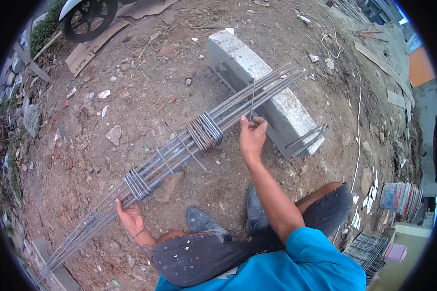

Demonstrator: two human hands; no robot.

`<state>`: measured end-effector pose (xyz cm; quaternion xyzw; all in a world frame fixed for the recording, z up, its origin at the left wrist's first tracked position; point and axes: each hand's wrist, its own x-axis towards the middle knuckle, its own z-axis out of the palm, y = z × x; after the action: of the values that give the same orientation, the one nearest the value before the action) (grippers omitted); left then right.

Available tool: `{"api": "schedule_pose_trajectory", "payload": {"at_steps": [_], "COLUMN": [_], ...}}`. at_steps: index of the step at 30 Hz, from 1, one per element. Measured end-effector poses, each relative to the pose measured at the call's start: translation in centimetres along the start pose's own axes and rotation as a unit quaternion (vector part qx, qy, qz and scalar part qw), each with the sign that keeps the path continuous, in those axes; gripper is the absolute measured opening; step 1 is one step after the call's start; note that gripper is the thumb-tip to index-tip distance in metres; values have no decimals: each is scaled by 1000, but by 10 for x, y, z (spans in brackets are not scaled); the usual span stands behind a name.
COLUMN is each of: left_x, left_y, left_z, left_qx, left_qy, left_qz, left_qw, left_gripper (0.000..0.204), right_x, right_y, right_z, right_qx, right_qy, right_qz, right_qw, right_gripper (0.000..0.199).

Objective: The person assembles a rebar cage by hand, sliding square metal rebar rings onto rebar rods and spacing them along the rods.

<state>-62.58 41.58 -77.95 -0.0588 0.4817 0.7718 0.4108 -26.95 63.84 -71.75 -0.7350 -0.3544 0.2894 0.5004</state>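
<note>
A long bundle of steel rebar [160, 167] slants from the lower left up to the right. Its far end rests over a concrete block [289, 104]. Two stacks of square stirrups, a larger one [204, 132] and a smaller one [137, 185], encircle the bars, with a few single stirrups spaced between them. My left hand [132, 221] is closed on the bundle's near side, just below the smaller stack; some fingers are partly hidden. My right hand [253, 138] pinches a thin steel rod [252, 94] that stands across the bars near the block.
Short steel bars [308, 139] lie on the block's near end. A wooden plank [58, 266] lies under the bundle's lower end. Cardboard [90, 51] and a wheel [90, 22] are at the upper left. Stacked tiles [402, 198] and a pale cable [358, 121] lie to the right.
</note>
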Motion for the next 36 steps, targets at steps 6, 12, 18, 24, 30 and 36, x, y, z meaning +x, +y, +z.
{"api": "schedule_pose_trajectory", "payload": {"at_steps": [6, 12, 18, 24, 30, 36], "left_x": [-1, -1, 0, -2, -7, -66], "left_y": [-1, -5, -5, -8, -6, -17], "left_z": [-1, -1, 3, 2, 7, 80], "left_qx": [-47, -58, -67, -70, -63, 259], "left_qy": [-8, 14, -13, -1, 11, 290], "left_qz": [-10, 5, -1, 4, -3, 275], "left_qw": [999, 998, 998, 998, 998, 879], "left_gripper": [31, 28, 38, 38, 45, 29], "right_x": [26, 50, 64, 88, 133, 132], "right_y": [47, 41, 29, -14, -36, -36], "right_z": [6, -9, -21, -8, 39, 24], "right_qx": [-120, -116, -260, -335, -389, -405], "right_qy": [-7, -10, -62, -42, -151, -195], "right_qz": [-135, -191, -165, -357, -356, -368], "right_qw": [984, 975, 949, 871, 836, 814], "right_gripper": [43, 33, 25, 25, 27, 28]}}
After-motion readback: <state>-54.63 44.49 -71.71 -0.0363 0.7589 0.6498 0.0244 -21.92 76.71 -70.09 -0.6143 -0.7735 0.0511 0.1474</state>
